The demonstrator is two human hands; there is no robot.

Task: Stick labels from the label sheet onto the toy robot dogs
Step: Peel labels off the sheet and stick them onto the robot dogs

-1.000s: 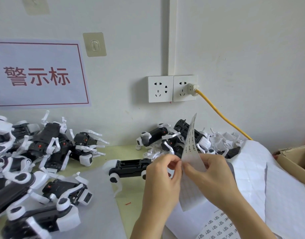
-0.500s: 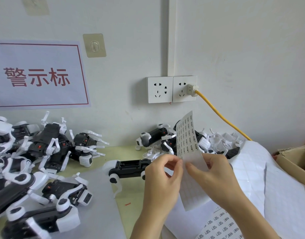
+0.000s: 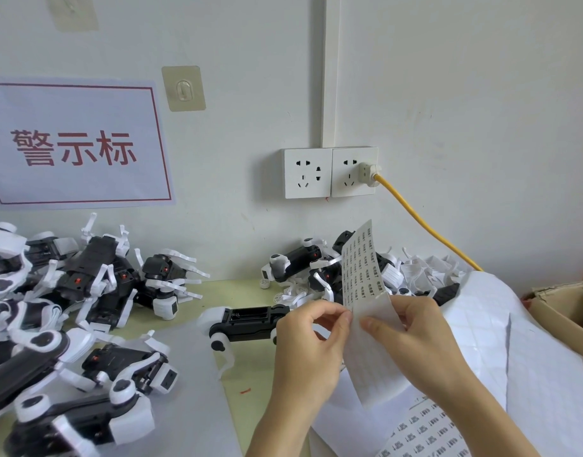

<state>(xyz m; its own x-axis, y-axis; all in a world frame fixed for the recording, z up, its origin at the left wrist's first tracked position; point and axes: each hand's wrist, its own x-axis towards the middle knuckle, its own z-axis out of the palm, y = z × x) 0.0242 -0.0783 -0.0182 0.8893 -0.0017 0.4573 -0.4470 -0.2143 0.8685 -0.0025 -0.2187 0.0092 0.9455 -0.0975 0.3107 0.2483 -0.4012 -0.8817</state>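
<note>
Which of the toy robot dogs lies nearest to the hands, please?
The lone toy dog lying just left of the left hand, apart from both piles, its black underside with the open compartment facing up.

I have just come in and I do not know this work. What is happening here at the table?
A person is labelling toy robot dogs. The right hand holds the label sheet upright, and the left hand pinches at its edge, apparently peeling off a label. One dog lies on the table just beyond the left hand, perhaps next. More dogs are piled at the left and by the wall.
</note>
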